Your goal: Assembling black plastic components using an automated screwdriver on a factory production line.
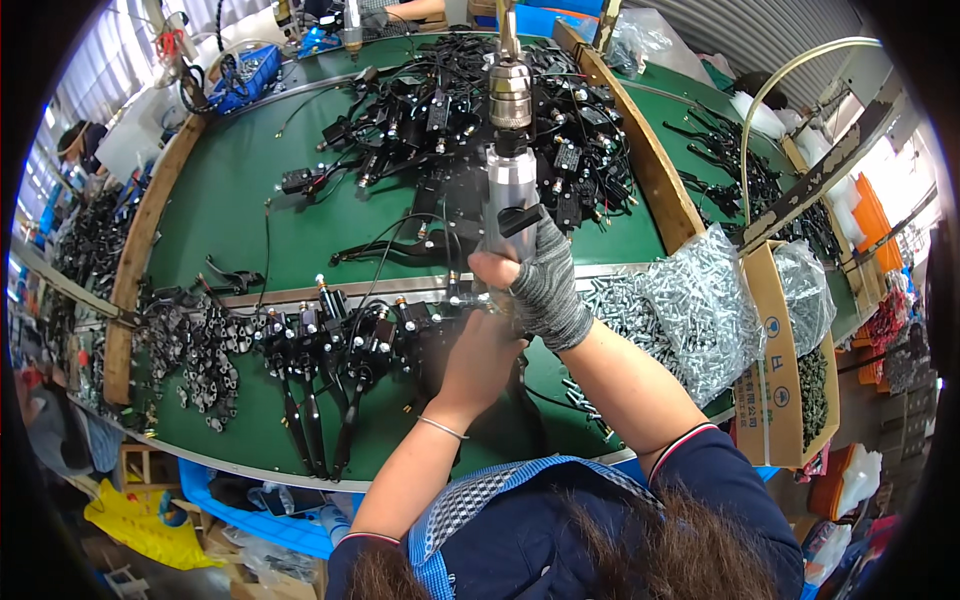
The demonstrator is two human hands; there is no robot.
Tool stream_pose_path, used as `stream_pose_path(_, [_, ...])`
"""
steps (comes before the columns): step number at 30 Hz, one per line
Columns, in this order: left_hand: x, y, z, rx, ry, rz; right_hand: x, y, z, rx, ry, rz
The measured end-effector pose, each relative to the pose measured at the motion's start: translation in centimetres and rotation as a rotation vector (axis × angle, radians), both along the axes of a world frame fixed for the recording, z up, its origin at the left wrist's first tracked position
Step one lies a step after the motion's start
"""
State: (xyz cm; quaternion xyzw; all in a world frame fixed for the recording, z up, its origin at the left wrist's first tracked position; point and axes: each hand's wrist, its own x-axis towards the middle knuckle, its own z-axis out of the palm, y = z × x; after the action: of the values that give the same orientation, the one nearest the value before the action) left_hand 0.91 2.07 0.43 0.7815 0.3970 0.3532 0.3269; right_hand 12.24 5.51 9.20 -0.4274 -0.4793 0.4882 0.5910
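My right hand (550, 290), in a grey striped fingerless glove, is wrapped around an upright power screwdriver (511, 185) with a silver body and a black trigger lever. Just below the tool's lower end, my bare left hand (474, 362) is curled and slightly blurred. What it grips is hidden by the fingers and the right hand. Black brake lever assemblies (345, 345) lie in a row to the left of my left hand. A loose pile of small silver screws (625, 305) lies right of my right hand, spilling from a clear plastic bag (705, 300).
A big heap of black lever assemblies with cables (440, 120) covers the far green tabletop (235, 190). Small metal clamps (205, 360) lie at left. Wooden rails (640, 140) border the bench. A cardboard box (770, 370) stands at right. Another person's gloved hand (385, 18) shows at the far side.
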Motion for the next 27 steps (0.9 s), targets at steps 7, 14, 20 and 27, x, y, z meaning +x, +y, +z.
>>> stream_pose_path(7, [-0.3, 0.1, -1.5, 0.071, -0.054, 0.055, 0.0, -0.3, 0.1, 0.178, 0.045, -0.141])
stream_pose_path(14, [-9.4, -2.3, 2.2, 0.399, 0.071, 0.481, 4.2, -9.4, -4.0, 0.251, -1.029, -0.215])
stream_pose_path(20, [-24.0, -7.2, -5.6, -0.152, 0.021, 0.861, 0.3, -16.4, -6.8, -0.812, 0.302, 0.228])
stream_pose_path(27, [-16.2, -6.7, -2.1, -0.883, -0.605, 0.481, -7.6, -11.1, -8.6, -0.903, 0.33, 0.45])
